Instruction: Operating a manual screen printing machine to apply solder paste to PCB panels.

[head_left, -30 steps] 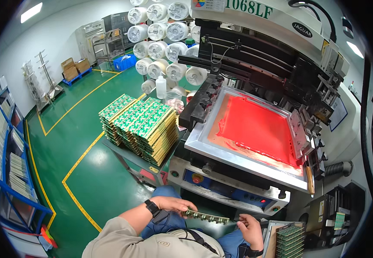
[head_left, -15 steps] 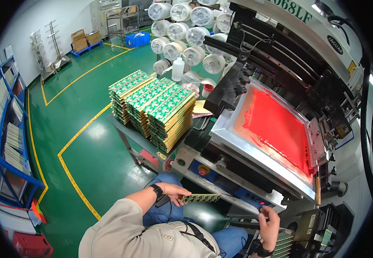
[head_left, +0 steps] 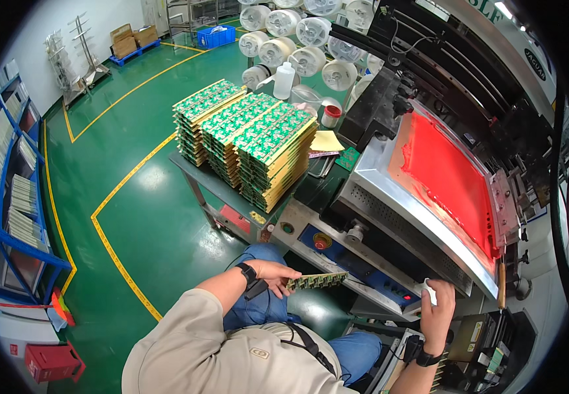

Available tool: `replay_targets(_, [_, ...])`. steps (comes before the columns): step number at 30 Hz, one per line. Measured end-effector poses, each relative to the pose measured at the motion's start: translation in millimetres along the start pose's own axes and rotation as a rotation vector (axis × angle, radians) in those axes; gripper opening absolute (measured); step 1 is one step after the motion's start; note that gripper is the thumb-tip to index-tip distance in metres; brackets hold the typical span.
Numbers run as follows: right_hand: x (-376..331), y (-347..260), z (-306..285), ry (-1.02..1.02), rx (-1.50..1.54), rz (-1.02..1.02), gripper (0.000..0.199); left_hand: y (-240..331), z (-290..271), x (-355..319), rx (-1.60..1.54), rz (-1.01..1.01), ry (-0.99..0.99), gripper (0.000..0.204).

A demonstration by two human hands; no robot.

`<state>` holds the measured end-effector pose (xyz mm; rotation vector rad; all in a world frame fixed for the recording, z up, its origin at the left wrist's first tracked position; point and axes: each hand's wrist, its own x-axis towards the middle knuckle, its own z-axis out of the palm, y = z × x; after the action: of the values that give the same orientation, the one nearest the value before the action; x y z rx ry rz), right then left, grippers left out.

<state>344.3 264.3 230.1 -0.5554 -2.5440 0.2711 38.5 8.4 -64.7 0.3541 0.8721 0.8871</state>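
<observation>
left hand (head_left: pixel 274 276) pinches green board (head_left: pixel 318 281) by one end, in front of belly (head_left: pixel 278 348); right hand (head_left: pixel 438 306) half curled by machine (head_left: pixel 410 205) corner — can't tell if holding; board might tip, drop — only one end held

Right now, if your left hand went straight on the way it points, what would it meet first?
Probably the blue front panel, touched first by the far end of the circuit board that the left hand holds; the depth between them is unclear.

Cardboard boxes (head_left: pixel 124 47) on a blue pallet (head_left: pixel 133 55), a blue crate (head_left: pixel 216 38) nearby, and a blue-framed rack (head_left: pixel 21 240) at far left.
</observation>
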Motion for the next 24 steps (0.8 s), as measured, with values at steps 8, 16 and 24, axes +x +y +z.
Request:
replay_targets(8, [6,43,10,-0.008,-0.073,0.14,0.021,-5,-14,9,-0.067,0.016,-0.07,0.054])
replay_targets(16, [42,115,28,0.186,-0.242,0.216,0.042,0,-20,9,-0.002,-0.016,-0.047,0.06])
replay_targets(24, [74,184,69,0.296,-0.359,-0.012,0.029,-11,-30,12,0.015,-0.006,-0.026,0.061])
